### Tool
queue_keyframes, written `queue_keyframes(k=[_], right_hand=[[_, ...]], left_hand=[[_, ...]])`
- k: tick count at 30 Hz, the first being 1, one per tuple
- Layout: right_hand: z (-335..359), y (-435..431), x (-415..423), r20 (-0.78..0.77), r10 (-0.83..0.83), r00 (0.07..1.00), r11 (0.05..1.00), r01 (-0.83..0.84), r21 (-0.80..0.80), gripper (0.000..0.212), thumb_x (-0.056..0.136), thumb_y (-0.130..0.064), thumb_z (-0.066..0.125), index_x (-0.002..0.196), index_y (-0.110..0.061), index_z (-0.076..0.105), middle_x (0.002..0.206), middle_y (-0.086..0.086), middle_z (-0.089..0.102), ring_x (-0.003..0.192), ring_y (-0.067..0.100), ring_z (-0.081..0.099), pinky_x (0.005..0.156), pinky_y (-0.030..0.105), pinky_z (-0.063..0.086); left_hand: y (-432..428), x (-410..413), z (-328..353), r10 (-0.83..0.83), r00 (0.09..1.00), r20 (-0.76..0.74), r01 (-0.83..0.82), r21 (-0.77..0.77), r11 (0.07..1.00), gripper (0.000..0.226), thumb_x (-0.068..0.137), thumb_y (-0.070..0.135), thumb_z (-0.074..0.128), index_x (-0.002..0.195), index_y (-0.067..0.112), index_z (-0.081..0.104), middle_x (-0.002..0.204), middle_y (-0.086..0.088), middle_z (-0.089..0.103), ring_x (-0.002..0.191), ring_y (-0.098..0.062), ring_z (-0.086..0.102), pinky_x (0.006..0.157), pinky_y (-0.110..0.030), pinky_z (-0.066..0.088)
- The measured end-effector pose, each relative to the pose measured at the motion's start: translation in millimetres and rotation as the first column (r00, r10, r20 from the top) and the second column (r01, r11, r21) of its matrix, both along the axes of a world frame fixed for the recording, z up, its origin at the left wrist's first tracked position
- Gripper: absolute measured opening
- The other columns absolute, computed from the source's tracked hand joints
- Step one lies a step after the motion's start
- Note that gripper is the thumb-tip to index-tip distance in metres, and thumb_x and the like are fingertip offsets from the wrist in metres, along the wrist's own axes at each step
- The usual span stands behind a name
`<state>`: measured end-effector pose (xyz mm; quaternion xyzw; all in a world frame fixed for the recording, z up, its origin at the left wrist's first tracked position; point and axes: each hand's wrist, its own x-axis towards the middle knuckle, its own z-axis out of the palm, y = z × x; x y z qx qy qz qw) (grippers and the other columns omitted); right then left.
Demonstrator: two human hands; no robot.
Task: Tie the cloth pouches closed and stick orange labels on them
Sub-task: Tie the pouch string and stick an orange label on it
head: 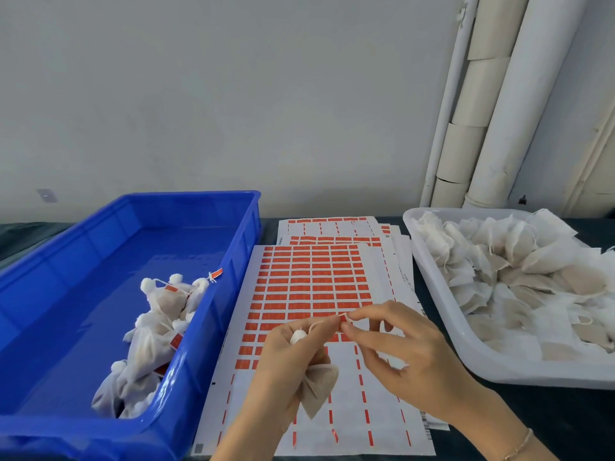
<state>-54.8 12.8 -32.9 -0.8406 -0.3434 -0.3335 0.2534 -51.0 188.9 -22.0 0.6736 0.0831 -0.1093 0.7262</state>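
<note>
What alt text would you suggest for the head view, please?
Over a sheet of orange labels, the left hand holds a cloth pouch while the right hand pinches an orange label at its string. Labelled pouches lie in a blue bin; unlabelled pouches fill a white tray.

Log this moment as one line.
stage: labelling | left hand: holds pouch | right hand: pinches orange label at string | blue bin: labelled pouches | white tray: unlabelled pouches

No text can be read. The orange labels (312, 287) on the top sheet (349, 427), middle of the frame, show no legible print. A small square code (198, 448) at the sheet's lower left corner and a barcode (423, 415) at its right edge are both blurred.
</note>
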Motion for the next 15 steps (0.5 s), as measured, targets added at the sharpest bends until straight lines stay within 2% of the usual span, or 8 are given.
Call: queue_keyframes(k=[2,3,5,7,11,15], right_hand=[[1.8,7.8,-4.4,-0.205,0.044,0.978,0.950,0.023,0.311,0.024,0.078,-0.020,0.074,0.101,-0.023,0.074,0.099,-0.010,0.071,0.092,0.007,0.067,0.081,0.015,0.053],[4.7,12.7,-6.2,-0.343,0.099,0.934,0.874,0.083,0.479,0.022,0.077,-0.025,0.076,0.099,-0.027,0.071,0.094,-0.014,0.072,0.087,0.008,0.069,0.078,0.014,0.053],[7.3,22.0,-5.8,-0.565,0.278,0.777,0.734,0.207,0.646,0.034,0.069,-0.036,0.080,0.100,-0.027,0.068,0.088,-0.010,0.074,0.081,0.012,0.071,0.073,0.018,0.056],[5.0,29.0,-3.8,-0.622,0.355,0.698,0.700,0.242,0.671,0.033,0.065,-0.038,0.077,0.095,-0.027,0.072,0.084,-0.005,0.075,0.077,0.016,0.073,0.071,0.022,0.058],[4.6,45.0,-2.3,-0.616,0.370,0.695,0.675,0.255,0.693,0.022,0.066,-0.032,0.073,0.087,-0.024,0.075,0.080,-0.007,0.075,0.072,0.015,0.073,0.065,0.018,0.057],[7.5,68.3,0.0,-0.603,0.375,0.704,0.692,0.221,0.687,0.019,0.066,-0.031,0.071,0.084,-0.023,0.073,0.076,-0.007,0.075,0.068,0.016,0.073,0.063,0.018,0.057]], left_hand=[[-0.7,-1.4,-0.2,0.016,0.998,0.059,-0.018,0.032,0.999,0.024,0.070,0.041,0.072,0.076,0.018,0.073,0.050,0.001,0.052,0.044,-0.008,0.046,0.047,-0.018,0.039],[-1.0,-2.7,0.0,0.024,0.996,0.091,-0.028,0.045,0.999,0.028,0.067,0.044,0.071,0.079,0.018,0.074,0.050,0.002,0.053,0.045,-0.008,0.048,0.048,-0.018,0.041],[-1.9,-4.3,-0.2,0.032,0.989,0.146,-0.042,0.069,0.997,0.027,0.067,0.045,0.070,0.079,0.021,0.075,0.051,0.005,0.055,0.049,-0.009,0.051,0.051,-0.019,0.044],[-3.2,-5.5,-0.1,0.046,0.976,0.212,-0.072,0.115,0.991,0.015,0.076,0.038,0.071,0.075,0.024,0.075,0.054,0.010,0.060,0.054,-0.009,0.056,0.054,-0.017,0.045],[1.9,-8.5,-1.4,0.070,0.910,0.409,-0.192,0.265,0.945,0.009,0.083,0.026,0.068,0.076,0.025,0.073,0.070,0.015,0.070,0.073,-0.002,0.065,0.055,-0.008,0.048],[19.6,-12.2,1.1,0.130,0.860,0.493,-0.282,0.247,0.927,0.011,0.086,0.023,0.066,0.077,0.021,0.072,0.070,0.009,0.071,0.068,-0.009,0.068,0.053,-0.014,0.050]])
